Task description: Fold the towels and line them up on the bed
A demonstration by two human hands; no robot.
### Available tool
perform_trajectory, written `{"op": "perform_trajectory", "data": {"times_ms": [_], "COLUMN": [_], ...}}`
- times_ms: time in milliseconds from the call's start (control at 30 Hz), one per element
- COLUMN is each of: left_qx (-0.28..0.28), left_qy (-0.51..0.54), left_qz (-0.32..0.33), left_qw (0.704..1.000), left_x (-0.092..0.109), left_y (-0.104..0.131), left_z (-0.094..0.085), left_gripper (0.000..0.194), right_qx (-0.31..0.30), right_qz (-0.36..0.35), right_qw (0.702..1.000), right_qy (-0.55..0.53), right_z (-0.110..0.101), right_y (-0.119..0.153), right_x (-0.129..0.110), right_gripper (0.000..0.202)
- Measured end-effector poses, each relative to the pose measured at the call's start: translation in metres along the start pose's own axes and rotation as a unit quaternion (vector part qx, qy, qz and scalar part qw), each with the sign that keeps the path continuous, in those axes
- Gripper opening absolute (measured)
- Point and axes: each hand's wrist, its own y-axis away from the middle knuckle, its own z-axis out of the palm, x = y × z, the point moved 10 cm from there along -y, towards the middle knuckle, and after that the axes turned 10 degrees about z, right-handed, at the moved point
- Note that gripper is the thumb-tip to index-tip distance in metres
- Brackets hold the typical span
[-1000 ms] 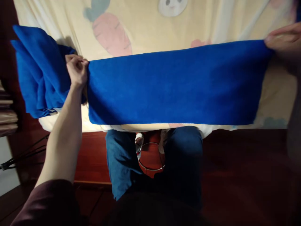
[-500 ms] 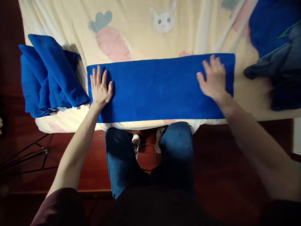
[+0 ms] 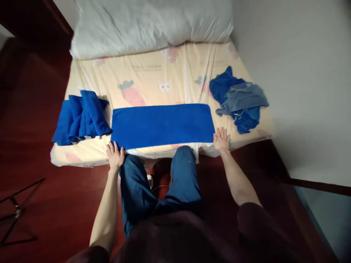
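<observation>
A blue towel (image 3: 163, 126), folded into a long flat strip, lies on the bed in front of my knees. My left hand (image 3: 115, 155) is at its near left corner, with the fingers extended and the fingertips at the edge. Beside the near right corner rests my right hand (image 3: 221, 139), flat with spread fingers, mostly on the patterned sheet (image 3: 149, 91). Neither hand grips anything. Left of the strip, several folded blue cloths (image 3: 82, 118) lean over one another in a row, with small white tags along their near side.
On the right lies a crumpled heap of blue and grey clothes (image 3: 244, 98). A big pale pillow or quilt (image 3: 153, 27) spans the back of the bed. A wall (image 3: 301, 80) stands at the right. A black metal stand (image 3: 18, 212) is on the floor at left.
Both hands have slid from the top of the towel strip toward me, to its near corners. The view has pulled back and now takes in the whole bed. The strip still lies flat.
</observation>
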Motion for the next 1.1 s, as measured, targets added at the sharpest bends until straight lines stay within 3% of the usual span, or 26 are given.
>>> {"op": "perform_trajectory", "data": {"times_ms": [100,167,267,333,433,567,633,900,1100], "left_qx": [0.002,0.009,0.018,0.017,0.010,-0.003,-0.002,0.008,-0.019], "left_qy": [0.012,0.002,-0.034,-0.073,-0.134,-0.171,-0.181,-0.191,-0.199], "left_qz": [-0.018,-0.021,0.009,0.036,0.052,0.053,0.052,0.044,0.055], "left_qw": [1.000,1.000,0.999,0.997,0.990,0.984,0.982,0.981,0.978], "left_x": [0.002,0.014,0.046,0.068,0.086,0.093,0.092,0.092,0.094], "left_y": [0.036,0.067,0.119,0.147,0.171,0.175,0.174,0.173,0.168], "left_z": [0.000,0.001,0.005,0.007,0.007,0.005,0.004,-0.002,0.003], "left_gripper": [0.079,0.075,0.074,0.075,0.072,0.072,0.073,0.073,0.074], "right_qx": [0.042,0.080,0.095,0.043,-0.094,-0.297,-0.346,-0.389,-0.363], "right_qz": [0.068,0.081,0.038,0.006,-0.038,0.079,0.116,0.154,0.213], "right_qw": [0.995,0.985,0.956,0.916,0.812,0.588,0.513,0.436,0.406], "right_qy": [-0.057,-0.126,-0.275,-0.399,-0.575,-0.748,-0.777,-0.797,-0.811], "right_z": [-0.011,-0.020,-0.021,-0.005,0.033,0.098,0.117,0.136,0.136], "right_y": [0.025,0.046,0.091,0.129,0.187,0.241,0.253,0.244,0.227], "right_x": [0.022,0.017,-0.020,-0.058,-0.127,-0.192,-0.211,-0.232,-0.247], "right_gripper": [0.064,0.066,0.061,0.047,0.019,0.021,0.024,0.006,0.018]}}
